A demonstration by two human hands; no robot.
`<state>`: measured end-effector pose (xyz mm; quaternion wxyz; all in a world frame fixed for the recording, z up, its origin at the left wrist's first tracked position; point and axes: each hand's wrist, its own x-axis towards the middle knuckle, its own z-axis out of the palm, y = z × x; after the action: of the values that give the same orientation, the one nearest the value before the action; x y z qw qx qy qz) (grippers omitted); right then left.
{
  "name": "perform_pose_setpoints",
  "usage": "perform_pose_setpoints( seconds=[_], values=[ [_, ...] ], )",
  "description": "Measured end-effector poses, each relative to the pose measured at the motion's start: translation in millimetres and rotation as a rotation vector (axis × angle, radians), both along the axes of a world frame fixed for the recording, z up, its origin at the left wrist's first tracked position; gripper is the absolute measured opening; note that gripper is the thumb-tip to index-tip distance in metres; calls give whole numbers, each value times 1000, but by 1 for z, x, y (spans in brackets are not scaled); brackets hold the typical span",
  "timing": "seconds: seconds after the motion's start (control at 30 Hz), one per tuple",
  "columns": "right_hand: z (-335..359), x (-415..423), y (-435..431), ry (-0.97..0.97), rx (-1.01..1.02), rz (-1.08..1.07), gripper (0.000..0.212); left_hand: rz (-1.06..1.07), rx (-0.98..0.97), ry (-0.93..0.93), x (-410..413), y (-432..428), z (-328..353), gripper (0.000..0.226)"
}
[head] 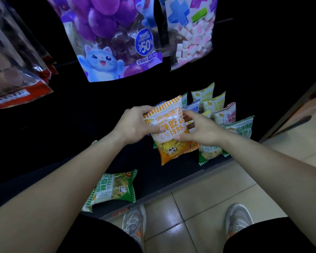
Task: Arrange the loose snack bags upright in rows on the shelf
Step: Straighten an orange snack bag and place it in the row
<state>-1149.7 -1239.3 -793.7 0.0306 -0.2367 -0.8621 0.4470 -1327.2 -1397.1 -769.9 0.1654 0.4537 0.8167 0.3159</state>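
One red-trimmed bag [16, 73]: clear, with round brown pieces inside, hanging tilted at far left above the shelf [153, 178].
Green snack bag [113, 189]: lies flat on the dark shelf near its front edge, well left of the upright rows and apart from both hands.
Grape bag [113, 39]: purple, printed with a blue cartoon cat, hangs at top centre.
Left hand [133, 123]: its grip holds the orange bag's upper left edge, with the thumb across the front and the fingers curled behind.
Orange snack bag [170, 125]: held between both hands above the shelf, roughly upright and leaning a little, front facing the camera. Its lower end overlaps the nearest upright bags; whether it touches the shelf cannot be told.
Marshmallow bag [192, 33]: pink and white pieces show through it. It hangs just right of the grape bag.
Right hand [202, 130]: its grip holds the same bag's right side, thumb on the lower front, fingers curled round the edge.
Standing bags [217, 106]: yellow-green, blue, pink and green packets stand upright in close rows at the shelf's right end.
Floor [208, 189]: pale tiles, with two grey sneakers [237, 220] at the bottom.
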Motion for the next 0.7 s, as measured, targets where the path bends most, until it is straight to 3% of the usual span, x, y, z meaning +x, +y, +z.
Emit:
perform_pose_setpoints(
  seconds=[0.07, 0.23, 0.7],
  values=[
    [-6, 8, 9, -67, 106, -42, 81, 45, -62, 116, 1, 5, -13, 68],
    [-20, 34, 42, -246, 118, -99, 81, 97, -291, 290, 2, 18, -63, 87],
    [-60, 55, 63, -408, 237, -41, 81, 215, -282, 94, -9, 69, -166, 72]
  ],
)
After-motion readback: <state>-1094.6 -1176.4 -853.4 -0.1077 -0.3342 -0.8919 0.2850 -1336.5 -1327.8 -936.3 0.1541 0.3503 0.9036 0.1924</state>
